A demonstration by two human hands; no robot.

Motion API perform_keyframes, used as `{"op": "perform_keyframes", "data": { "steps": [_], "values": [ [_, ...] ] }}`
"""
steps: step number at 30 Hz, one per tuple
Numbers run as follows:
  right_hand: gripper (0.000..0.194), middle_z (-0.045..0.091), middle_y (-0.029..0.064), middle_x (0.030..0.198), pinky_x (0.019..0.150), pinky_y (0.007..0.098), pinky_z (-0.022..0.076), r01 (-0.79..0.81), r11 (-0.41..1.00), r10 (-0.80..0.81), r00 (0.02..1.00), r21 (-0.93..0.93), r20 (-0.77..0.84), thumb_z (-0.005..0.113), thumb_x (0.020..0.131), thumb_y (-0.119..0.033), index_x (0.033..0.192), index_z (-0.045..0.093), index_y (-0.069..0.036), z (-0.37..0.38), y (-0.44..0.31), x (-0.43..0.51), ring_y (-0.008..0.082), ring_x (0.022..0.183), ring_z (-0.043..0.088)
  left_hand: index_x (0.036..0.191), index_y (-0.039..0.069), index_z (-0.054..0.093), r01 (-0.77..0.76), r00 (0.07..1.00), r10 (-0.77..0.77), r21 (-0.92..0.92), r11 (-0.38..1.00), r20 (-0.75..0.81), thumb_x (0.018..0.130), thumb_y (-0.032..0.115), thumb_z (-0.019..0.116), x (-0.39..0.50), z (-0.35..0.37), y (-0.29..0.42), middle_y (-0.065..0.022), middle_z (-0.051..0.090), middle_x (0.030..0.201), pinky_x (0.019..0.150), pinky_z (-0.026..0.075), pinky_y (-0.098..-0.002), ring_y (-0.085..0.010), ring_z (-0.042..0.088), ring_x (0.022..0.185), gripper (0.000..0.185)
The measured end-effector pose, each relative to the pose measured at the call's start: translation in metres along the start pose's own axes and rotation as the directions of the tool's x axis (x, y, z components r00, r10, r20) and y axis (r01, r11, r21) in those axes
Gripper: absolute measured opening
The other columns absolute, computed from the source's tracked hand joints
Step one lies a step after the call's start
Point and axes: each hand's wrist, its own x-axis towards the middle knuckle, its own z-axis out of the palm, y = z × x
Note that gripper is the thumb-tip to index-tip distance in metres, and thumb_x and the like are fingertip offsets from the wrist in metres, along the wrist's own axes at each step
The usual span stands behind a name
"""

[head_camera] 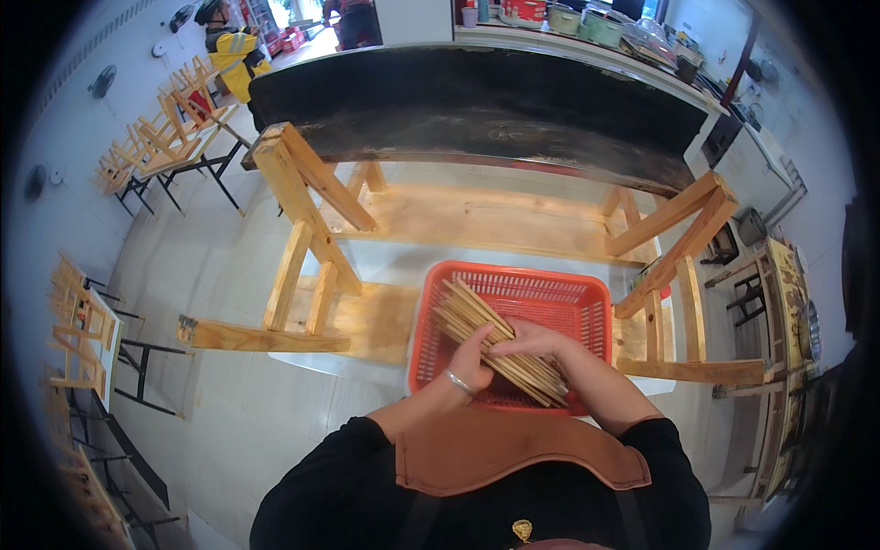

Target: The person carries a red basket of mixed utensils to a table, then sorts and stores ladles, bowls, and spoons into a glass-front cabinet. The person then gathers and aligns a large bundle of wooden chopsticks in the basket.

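Both my hands grip one thick bundle of wooden chopsticks [464, 309], which lies slantwise over a red plastic basket [595, 292]. My left hand [473, 361], with a silver bangle at its wrist, holds the bundle from the near left side. From the right, my right hand [529, 338] closes over the middle of the sticks. Their far ends fan out a little towards the basket's left wall, and the near ends point to its front right corner. The basket has slotted sides and a mesh floor; the bundle hides part of the floor.
Around the basket stand upturned wooden benches [467, 213] on a white table [399, 258]. A black tabletop or bench [481, 113] spans behind. Stacked stools [155, 141] line the left wall. A person in a yellow jacket [234, 62] stands at far left; pots [564, 20] crowd a counter.
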Motion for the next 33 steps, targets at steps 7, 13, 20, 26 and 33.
{"op": "perform_keyframes", "data": {
  "steps": [7, 13, 20, 26, 33],
  "values": [
    [0.077, 0.055, 0.0137, 0.122, 0.1, 0.0351, 0.0433, 0.279, 0.954, -0.297, 0.926, -0.109, -0.231, 0.083, 0.074, -0.025, 0.133, 0.04, 0.0, 0.005, -0.035, -0.016, 0.0207, 0.116, 0.053, 0.126, 0.005, 0.054, -0.284, 0.951, 0.264, 0.118, 0.952, 0.158, 0.091, 0.008, 0.063, -0.017, 0.048, 0.018, -0.0075, 0.062, 0.119, 0.095, 0.05, -0.0374, -0.0211, 0.06, 0.108, 0.036],
    [0.082, 0.052, 0.0142, 0.126, 0.102, 0.0368, 0.0422, 0.431, 0.836, -0.547, 0.602, -0.341, -0.581, 0.083, 0.069, -0.015, 0.135, 0.037, 0.0, 0.018, -0.052, -0.029, 0.0226, 0.119, 0.052, 0.127, 0.0, 0.049, -0.555, 0.814, 0.353, 0.442, 0.705, 0.46, 0.083, 0.004, 0.073, -0.041, 0.1, 0.035, -0.0089, 0.061, 0.119, 0.092, 0.051, -0.0309, -0.0168, 0.062, 0.106, 0.051],
    [0.093, 0.045, 0.0119, 0.138, 0.109, 0.0386, 0.0383, 0.566, 0.822, -0.494, 0.658, -0.06, -0.568, 0.084, 0.071, -0.011, 0.142, 0.025, -0.003, 0.02, 0.002, -0.032, 0.0218, 0.129, 0.045, 0.127, 0.0, 0.051, -0.698, 0.692, 0.332, 0.477, 0.535, 0.64, 0.077, 0.0, 0.077, -0.023, 0.072, 0.009, -0.0083, 0.064, 0.119, 0.094, 0.051, -0.0319, -0.0161, 0.062, 0.108, 0.056],
    [0.1, 0.036, 0.0111, 0.149, 0.114, 0.0394, 0.0323, 0.548, 0.83, -0.444, 0.761, 0.102, -0.473, 0.082, 0.076, -0.014, 0.151, 0.015, -0.005, 0.02, 0.025, -0.032, 0.022, 0.136, 0.038, 0.138, 0.0, 0.034, -0.607, 0.771, 0.214, 0.591, 0.531, 0.599, 0.074, 0.005, 0.081, -0.007, 0.039, 0.001, -0.011, 0.051, 0.133, 0.106, 0.043, -0.0359, -0.0185, 0.052, 0.123, 0.08],
    [0.096, 0.036, 0.0091, 0.149, 0.113, 0.0381, 0.0323, 0.523, 0.838, -0.399, 0.784, 0.159, -0.475, 0.083, 0.075, -0.015, 0.149, 0.021, -0.005, 0.024, 0.021, -0.03, 0.0202, 0.136, 0.038, 0.123, 0.001, 0.055, -0.711, 0.699, 0.308, 0.581, 0.396, 0.645, 0.076, 0.004, 0.079, -0.007, 0.034, 0.004, -0.0062, 0.064, 0.117, 0.094, 0.05, -0.0317, -0.0145, 0.061, 0.108, 0.052]
  ]
}}
